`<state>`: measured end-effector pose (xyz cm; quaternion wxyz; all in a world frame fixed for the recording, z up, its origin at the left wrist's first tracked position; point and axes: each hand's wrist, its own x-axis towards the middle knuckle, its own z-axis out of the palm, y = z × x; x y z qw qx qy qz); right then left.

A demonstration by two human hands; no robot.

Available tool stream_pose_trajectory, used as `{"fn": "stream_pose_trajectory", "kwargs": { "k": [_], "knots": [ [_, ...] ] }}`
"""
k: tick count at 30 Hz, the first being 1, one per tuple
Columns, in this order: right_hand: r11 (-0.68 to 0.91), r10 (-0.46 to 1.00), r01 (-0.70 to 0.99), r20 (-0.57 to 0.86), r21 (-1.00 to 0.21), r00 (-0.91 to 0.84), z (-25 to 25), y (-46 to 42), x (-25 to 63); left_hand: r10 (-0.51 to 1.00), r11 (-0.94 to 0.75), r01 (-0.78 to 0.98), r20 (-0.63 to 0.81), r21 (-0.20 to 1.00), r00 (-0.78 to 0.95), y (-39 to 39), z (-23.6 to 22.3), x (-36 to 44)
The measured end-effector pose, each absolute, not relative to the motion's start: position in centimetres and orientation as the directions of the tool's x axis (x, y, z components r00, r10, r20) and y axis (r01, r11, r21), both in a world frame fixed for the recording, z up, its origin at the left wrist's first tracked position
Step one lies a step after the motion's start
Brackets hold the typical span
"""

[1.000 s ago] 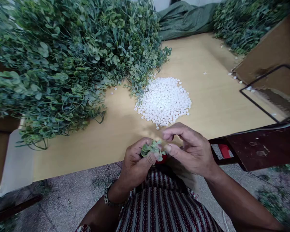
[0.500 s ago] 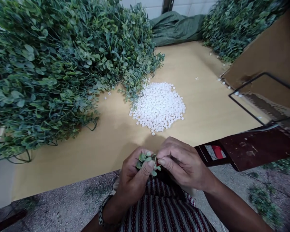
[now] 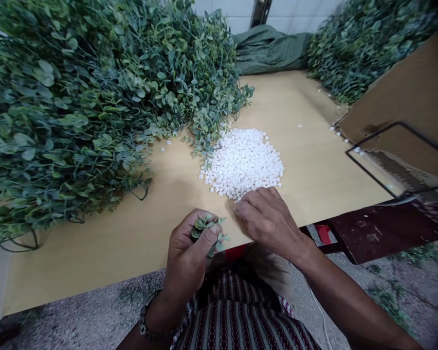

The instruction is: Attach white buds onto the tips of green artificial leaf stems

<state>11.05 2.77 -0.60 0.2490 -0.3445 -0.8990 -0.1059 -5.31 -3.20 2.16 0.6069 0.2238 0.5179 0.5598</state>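
Observation:
My left hand [image 3: 188, 255] grips a small green leafy sprig [image 3: 208, 232] at the near edge of the wooden table [image 3: 138, 228]. My right hand [image 3: 268, 218] lies palm down on the table, its fingertips touching the near edge of a heap of small white round pieces [image 3: 244, 162]. The fingers are slightly curled; whether they pinch a piece is hidden. A large pile of green artificial foliage [image 3: 87, 102] fills the table's left side, reaching the white heap.
A second foliage pile [image 3: 354, 43] lies at the back right beside a green cloth [image 3: 270, 48]. A cardboard sheet [image 3: 412, 97] and a black wire frame [image 3: 394, 160] stand at the right. A dark bench [image 3: 383, 228] adjoins the table. A few white pieces are scattered.
My right hand left the sprig and moved forward onto the table to the edge of the white heap. My left hand stays shut on the sprig.

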Motion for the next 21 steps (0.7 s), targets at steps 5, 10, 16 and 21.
{"fn": "stream_pose_trajectory", "kwargs": {
  "k": [5, 10, 16, 21],
  "knots": [
    [0.694, 0.643, 0.718, 0.485, -0.042, -0.593, -0.4, 1.8, 12.0, 0.893, 0.266, -0.431, -0.389, 0.862, -0.227, -3.0, 2.9, -4.9],
    [0.619, 0.720, 0.776, 0.482, -0.121, -0.499, -0.7, 1.0, 13.4, 0.888, 0.273, -0.434, -0.398, 0.858, -0.229, -3.0, 3.0, -4.8],
    [0.576, 0.732, 0.784, 0.573, -0.232, -0.368, -1.6, 1.1, 13.7, 0.908, 0.253, -0.358, -0.349, 0.899, -0.233, -2.9, 2.8, -4.8],
    [0.554, 0.784, 0.743, 0.534, -0.374, -0.316, -1.6, 1.1, 14.0, 0.912, 0.233, -0.350, -0.329, 0.907, -0.246, -2.8, 2.9, -4.6]
  ]
}}
